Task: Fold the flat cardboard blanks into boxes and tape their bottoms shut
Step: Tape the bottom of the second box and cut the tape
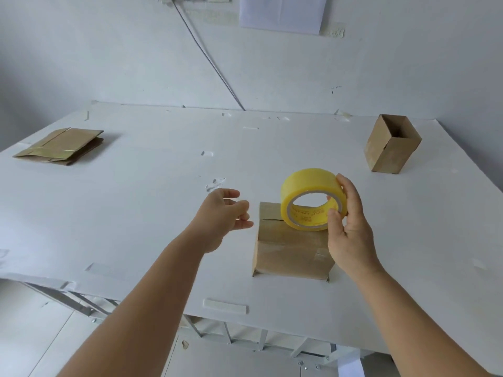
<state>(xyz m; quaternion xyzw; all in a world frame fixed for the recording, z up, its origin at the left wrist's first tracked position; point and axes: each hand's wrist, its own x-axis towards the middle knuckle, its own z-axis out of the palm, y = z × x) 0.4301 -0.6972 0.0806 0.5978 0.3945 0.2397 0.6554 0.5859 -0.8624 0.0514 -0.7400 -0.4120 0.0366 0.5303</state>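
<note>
Grip, as I read it from my remote seat: right hand [347, 229] clamps the tape roll [313, 198], thumb on the near rim, fingers over the far edge, one fingertip inside the core. Left hand [223, 213] holds nothing, fingers loosely curled, just left of the roll.

Table [136, 213]: white, under everything; stray tape scraps stuck to it.

Box in hand [291, 248]: directly beneath the roll, bottom up, flaps folded in. Clear tape shows on its near right side; I cannot tell whether the top seam is covered yet.

Finished box [392, 144]: far right of the grip, standing open-topped.

Flat blanks [61, 146]: far left of the grip, stacked, untouched.

Progress, my judgement: one box done, one mid-taping, the stack still to fold.
</note>
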